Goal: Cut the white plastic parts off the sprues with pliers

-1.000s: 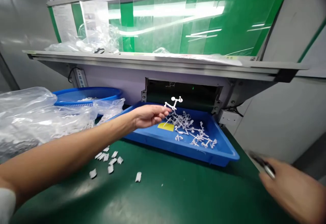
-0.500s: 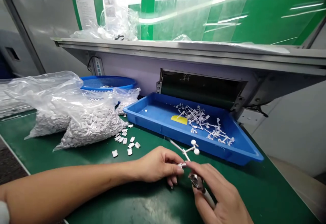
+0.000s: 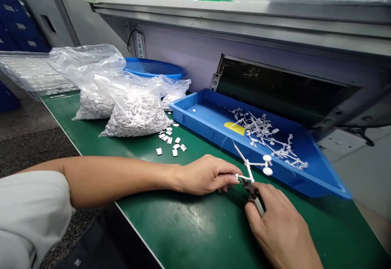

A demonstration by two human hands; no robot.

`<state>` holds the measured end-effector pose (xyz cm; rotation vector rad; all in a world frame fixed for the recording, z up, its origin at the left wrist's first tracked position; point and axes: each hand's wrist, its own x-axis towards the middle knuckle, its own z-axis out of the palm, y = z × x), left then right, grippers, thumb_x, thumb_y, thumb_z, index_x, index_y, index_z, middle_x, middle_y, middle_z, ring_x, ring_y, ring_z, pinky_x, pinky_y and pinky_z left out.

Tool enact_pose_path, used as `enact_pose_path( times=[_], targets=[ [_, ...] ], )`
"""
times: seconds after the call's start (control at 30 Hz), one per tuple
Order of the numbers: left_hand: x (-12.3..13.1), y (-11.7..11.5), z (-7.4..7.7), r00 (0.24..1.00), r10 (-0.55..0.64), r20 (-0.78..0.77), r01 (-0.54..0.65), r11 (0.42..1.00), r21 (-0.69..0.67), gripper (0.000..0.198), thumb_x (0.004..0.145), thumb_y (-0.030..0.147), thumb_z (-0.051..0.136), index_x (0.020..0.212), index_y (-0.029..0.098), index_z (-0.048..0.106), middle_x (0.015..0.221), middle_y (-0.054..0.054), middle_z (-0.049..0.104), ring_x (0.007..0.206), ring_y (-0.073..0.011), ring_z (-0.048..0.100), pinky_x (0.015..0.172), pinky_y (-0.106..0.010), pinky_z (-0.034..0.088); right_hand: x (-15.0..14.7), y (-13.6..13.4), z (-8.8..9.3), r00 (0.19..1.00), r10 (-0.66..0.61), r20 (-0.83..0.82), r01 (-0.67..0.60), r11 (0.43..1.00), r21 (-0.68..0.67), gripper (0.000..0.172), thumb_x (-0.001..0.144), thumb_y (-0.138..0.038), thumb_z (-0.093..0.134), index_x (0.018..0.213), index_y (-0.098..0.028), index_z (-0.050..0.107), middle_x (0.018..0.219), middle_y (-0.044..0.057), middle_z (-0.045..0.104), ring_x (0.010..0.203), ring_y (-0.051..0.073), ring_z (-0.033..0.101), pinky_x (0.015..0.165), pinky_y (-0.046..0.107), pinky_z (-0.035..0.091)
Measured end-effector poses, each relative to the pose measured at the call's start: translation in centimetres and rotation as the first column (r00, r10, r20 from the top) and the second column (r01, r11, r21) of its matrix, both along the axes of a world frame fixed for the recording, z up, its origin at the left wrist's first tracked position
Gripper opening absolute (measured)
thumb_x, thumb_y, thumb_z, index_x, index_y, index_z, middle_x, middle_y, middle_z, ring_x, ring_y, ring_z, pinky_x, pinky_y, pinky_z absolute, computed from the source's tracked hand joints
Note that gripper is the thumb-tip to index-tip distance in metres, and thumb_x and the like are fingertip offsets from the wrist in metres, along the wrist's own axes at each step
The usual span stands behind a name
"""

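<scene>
Between the thumb and fingers of my left hand (image 3: pixel 210 174) is one end of a white plastic sprue (image 3: pixel 249 167), a branching runner with round discs on one arm. My right hand (image 3: pixel 281 216) is wrapped around small cutting pliers (image 3: pixel 253 191) with a pale handle. The jaws of the pliers are up at the sprue, close to my left fingertips; whether they have closed on it I cannot tell. Several small white plastic parts (image 3: pixel 171 138) lie loose on the green table, beyond my left forearm.
A blue tray (image 3: pixel 201 127) holding several white sprues stands at the right. Clear bags (image 3: pixel 134 114) full of white parts are at the left, with a blue basket (image 3: pixel 155 67) behind. A metal shelf (image 3: pixel 214 16) overhangs the table's back.
The head view has tilted down and turned left. The pliers have come up to the sprue beside my left fingertips; before, they were lower and apart from it.
</scene>
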<state>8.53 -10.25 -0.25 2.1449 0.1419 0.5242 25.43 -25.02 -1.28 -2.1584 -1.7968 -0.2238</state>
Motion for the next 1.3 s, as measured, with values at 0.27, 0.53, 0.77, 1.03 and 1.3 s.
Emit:
enact_pose_path(
  times=[0.27,0.53,0.77,1.03,1.3],
  targets=[
    [-0.1,-0.1,0.1,1.000,-0.017,-0.004,0.017,0.999,0.040,0.027,0.097,0.028,0.047,0.113,0.015,0.065,0.090,-0.005,0.068,0.069,-0.0104,0.063,0.069,-0.018,0.049,0.3,-0.2,-0.2,0.998,0.000,0.066,0.001,1.000,-0.004,0.019,0.086,-0.029,0.044,0.100,-0.025,0.057,0.093,0.004,0.062,0.084,0.023,0.058,0.068,0.036,0.045],
    [0.1,0.2,0.0,0.999,-0.039,0.023,0.034,0.986,0.163,0.029,0.097,0.027,0.045,0.115,0.014,0.064,0.088,-0.007,0.067,0.071,-0.0115,0.061,0.072,-0.019,0.048,0.9,-0.2,-0.7,0.992,0.032,0.123,-0.029,0.999,-0.030,0.014,0.086,-0.028,0.044,0.095,-0.026,0.055,0.089,0.003,0.062,0.081,0.022,0.059,0.065,0.033,0.045],
    [-0.1,0.6,0.0,0.998,-0.067,0.011,0.062,0.961,0.270,0.027,0.097,0.028,0.046,0.111,0.015,0.065,0.089,-0.006,0.067,0.078,-0.0139,0.059,0.075,-0.020,0.045,0.5,-0.3,-0.8,0.999,0.020,0.031,-0.016,0.989,-0.147,0.017,0.087,-0.026,0.041,0.094,-0.027,0.056,0.088,0.001,0.065,0.080,0.020,0.063,0.061,0.029,0.044],
    [0.3,0.7,-0.2,0.999,-0.004,0.032,-0.006,0.951,0.308,0.032,0.097,0.031,0.045,0.123,0.018,0.060,0.099,-0.007,0.069,0.088,-0.0166,0.063,0.082,-0.022,0.045,1.1,0.3,0.8,0.979,-0.181,-0.093,0.149,0.949,-0.277,0.017,0.088,-0.031,0.039,0.089,-0.029,0.056,0.081,-0.002,0.064,0.069,0.019,0.060,0.056,0.026,0.039],
    [-2.2,5.5,3.2,0.945,0.313,-0.093,-0.171,0.716,0.677,0.034,0.088,0.050,0.056,0.088,0.020,0.070,0.068,-0.005,0.064,0.067,-0.0179,0.060,0.062,-0.024,0.037,2.4,0.1,1.1,0.974,-0.189,-0.126,0.146,0.946,-0.289,0.021,0.090,-0.032,0.037,0.086,-0.026,0.057,0.075,-0.001,0.062,0.063,0.018,0.058,0.052,0.026,0.034]
  ],
)
